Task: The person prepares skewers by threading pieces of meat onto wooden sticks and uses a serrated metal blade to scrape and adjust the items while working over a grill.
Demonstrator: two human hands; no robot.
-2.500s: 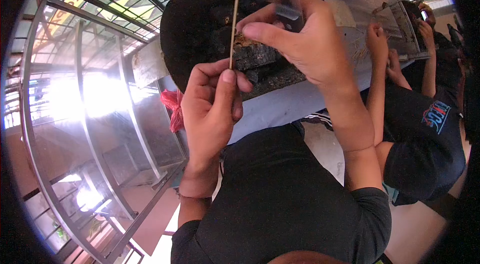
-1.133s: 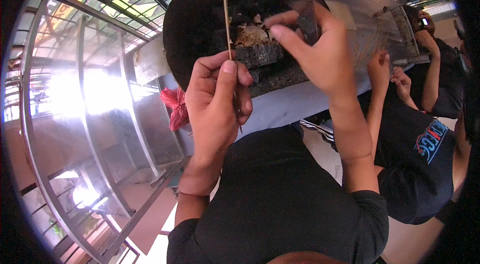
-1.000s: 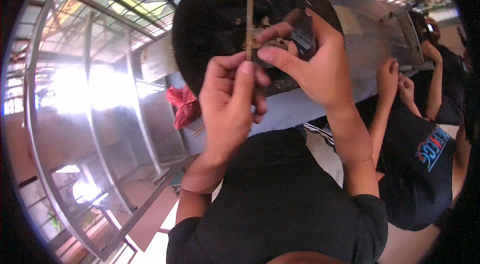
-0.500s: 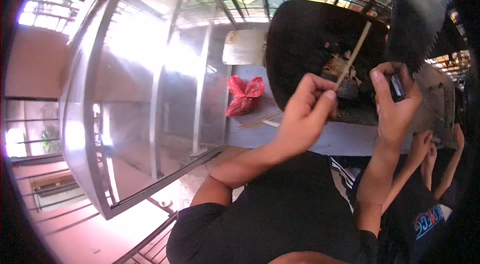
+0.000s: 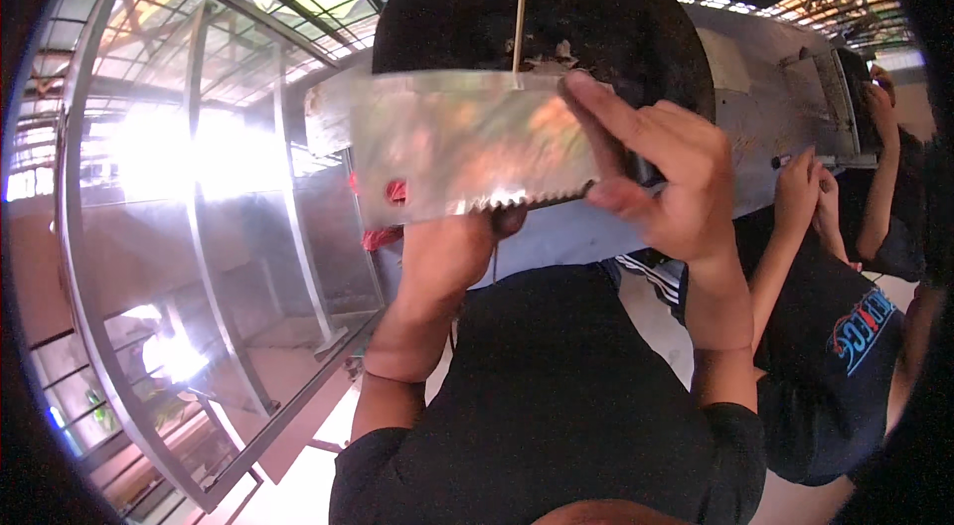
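My right hand is closed on a cleaver, its wide shiny blade held level and its back edge partly toothed. A hole shows near the blade's far left corner. Behind the blade, my left hand is mostly covered; its fingers are hidden. A thin pale wooden stick rises upright past the blade's upper edge, and a thin length shows below the blade by my left hand. I cannot see how my left hand grips it. Beyond lies a large black tray or basin with pale scraps in it.
A red plastic bag lies left of my left hand, on the grey-blue tabletop. At the left stands a metal-framed glass case. To my right, another person in a dark shirt works with their hands at the table.
My right hand has brought the cleaver down and left, across the stick. My left hand has moved left and down, and the stick now stands upright. The view has shifted to the right.
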